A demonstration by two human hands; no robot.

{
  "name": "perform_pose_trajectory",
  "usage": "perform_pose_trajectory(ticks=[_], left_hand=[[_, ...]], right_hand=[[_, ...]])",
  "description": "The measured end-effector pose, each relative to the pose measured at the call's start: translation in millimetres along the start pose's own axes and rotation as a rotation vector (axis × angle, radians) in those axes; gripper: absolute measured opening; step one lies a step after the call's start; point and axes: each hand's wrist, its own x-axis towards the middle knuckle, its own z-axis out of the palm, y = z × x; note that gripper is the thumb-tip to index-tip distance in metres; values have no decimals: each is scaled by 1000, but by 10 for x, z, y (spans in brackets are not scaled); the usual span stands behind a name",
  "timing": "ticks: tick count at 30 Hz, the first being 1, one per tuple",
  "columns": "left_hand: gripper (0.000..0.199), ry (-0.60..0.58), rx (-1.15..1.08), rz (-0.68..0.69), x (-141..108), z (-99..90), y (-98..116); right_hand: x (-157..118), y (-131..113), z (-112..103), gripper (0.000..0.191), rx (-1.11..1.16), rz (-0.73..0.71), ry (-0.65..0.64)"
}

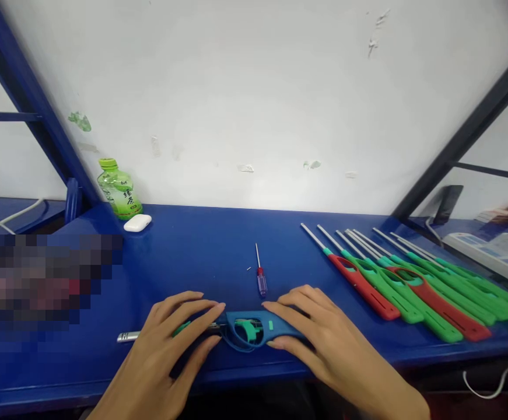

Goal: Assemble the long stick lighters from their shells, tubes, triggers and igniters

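Note:
A blue long-nosed gas lighter (288, 328) lies sideways at the front of the blue table, its metal tube (126, 336) pointing left. Green parts (250, 330) show through the opening in its body. Around the front end of the body, where it meets the tube, my left hand (177, 335) closes thumb and fingers. My right hand (310, 326) pinches the handle from above and below. Past the lighter lies a small screwdriver (261, 281) with a clear purple and red handle, and beside its shaft a tiny screw-like piece (249, 269).
Several red and green long-nosed lighters (363, 286) lie in a slanted row on the right, tubes toward the wall. A green-capped drink bottle (120, 189) and a white earbud case (137, 223) stand back left. Blue posts (39, 105) flank the table (192, 245). A blurred patch covers the left side.

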Motion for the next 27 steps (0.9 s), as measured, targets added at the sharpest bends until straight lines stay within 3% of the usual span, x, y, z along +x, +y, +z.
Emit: perform_pose_trajectory(ticks=[8, 20, 27], left_hand=[[17, 28, -10, 66, 60, 10, -17], [17, 52, -34, 22, 59, 26, -26], [14, 17, -47, -6, 46, 26, -35]], right_hand=[[39, -18, 49, 41, 1, 6, -78], [30, -59, 156, 39, 49, -6, 65], [35, -67, 172, 39, 45, -11, 52]])
